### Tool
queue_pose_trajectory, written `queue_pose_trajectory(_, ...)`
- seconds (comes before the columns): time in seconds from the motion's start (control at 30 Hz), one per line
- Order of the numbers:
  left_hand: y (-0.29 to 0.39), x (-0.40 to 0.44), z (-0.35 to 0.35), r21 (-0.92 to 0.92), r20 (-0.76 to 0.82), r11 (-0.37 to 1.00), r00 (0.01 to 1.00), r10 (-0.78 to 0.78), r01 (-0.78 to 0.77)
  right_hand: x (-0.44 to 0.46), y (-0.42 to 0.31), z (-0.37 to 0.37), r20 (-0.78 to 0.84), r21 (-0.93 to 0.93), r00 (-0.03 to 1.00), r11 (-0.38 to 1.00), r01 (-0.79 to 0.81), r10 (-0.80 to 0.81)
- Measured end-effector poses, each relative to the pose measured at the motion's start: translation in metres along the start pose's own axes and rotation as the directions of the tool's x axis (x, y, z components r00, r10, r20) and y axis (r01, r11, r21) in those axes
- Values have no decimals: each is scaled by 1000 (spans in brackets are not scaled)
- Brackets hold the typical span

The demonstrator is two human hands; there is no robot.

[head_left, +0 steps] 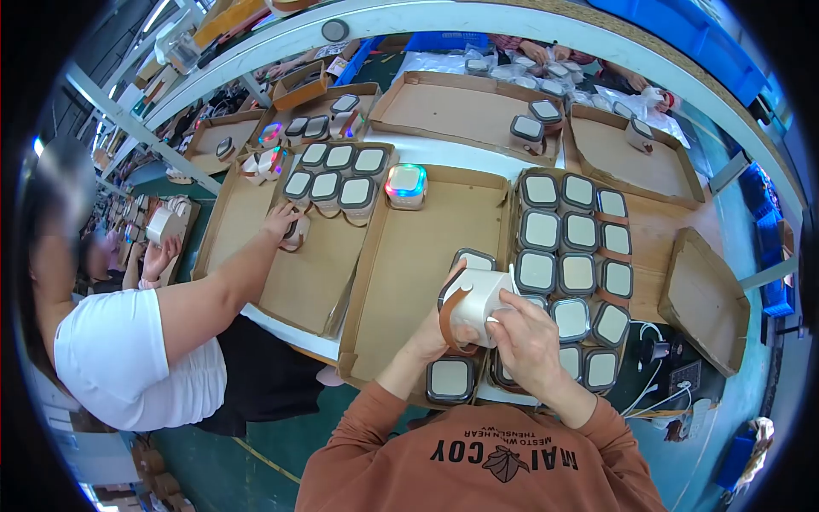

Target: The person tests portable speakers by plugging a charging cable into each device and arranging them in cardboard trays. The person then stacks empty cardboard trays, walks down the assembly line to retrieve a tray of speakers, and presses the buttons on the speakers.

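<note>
My left hand (437, 334) is wrapped round a white, rounded cube-shaped speaker (482, 294) with a brown carrying strap (450, 320), tilted on its side above the cardboard trays. At its right side is my right hand (527, 343), fingers closed together against the casing. A small white bit shows at those fingertips, too small to name. Below and beside my hands stand more speakers with pale square tops and dark rims, one (450, 380) by my left wrist and another (474, 258) just behind the held one.
A cardboard tray (539, 171) at right holds rows of speakers. One lit speaker (406, 186) stands in the middle tray (384, 282). At left, a co-worker's hand (281, 224) touches a speaker. An angled cardboard tray (708, 299), cables (653, 375) and a metal shelf beam (367, 24) lie around.
</note>
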State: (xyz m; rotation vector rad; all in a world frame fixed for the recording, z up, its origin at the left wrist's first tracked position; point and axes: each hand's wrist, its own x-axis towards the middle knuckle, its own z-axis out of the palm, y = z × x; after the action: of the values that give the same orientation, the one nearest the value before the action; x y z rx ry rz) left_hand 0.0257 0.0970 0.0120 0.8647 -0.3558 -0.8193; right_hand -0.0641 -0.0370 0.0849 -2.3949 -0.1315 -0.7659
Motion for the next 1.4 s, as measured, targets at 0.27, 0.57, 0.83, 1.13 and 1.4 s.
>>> queue_pose_trajectory(0.27, 23, 47, -47, 21, 89, 998, 994, -59, 58, -16, 24, -13, 338, 485, 873, 730, -482, 352)
queue_pose_trajectory(0.57, 28, 162, -89, 1000, 11, -27, 979, 204, -5, -42, 38, -21, 390, 459, 657, 482, -746, 646)
queue_pose_trajectory(0.83, 53, 203, -149, 980, 190, -32, 975, -113, -195, -52, 45, -17, 386, 456, 614, 436, -776, 688)
queue_pose_trajectory(1.13, 79, 209, -197, 777, -26, -625, 996, 87, 75, -50, 36, -6, 420, 436, 569, 393, -810, 707)
queue_pose_trajectory(1.4, 91, 214, -203, 608, 7, -793, 999, -54, -47, -44, 24, 8, 438, 428, 558, 382, -819, 705)
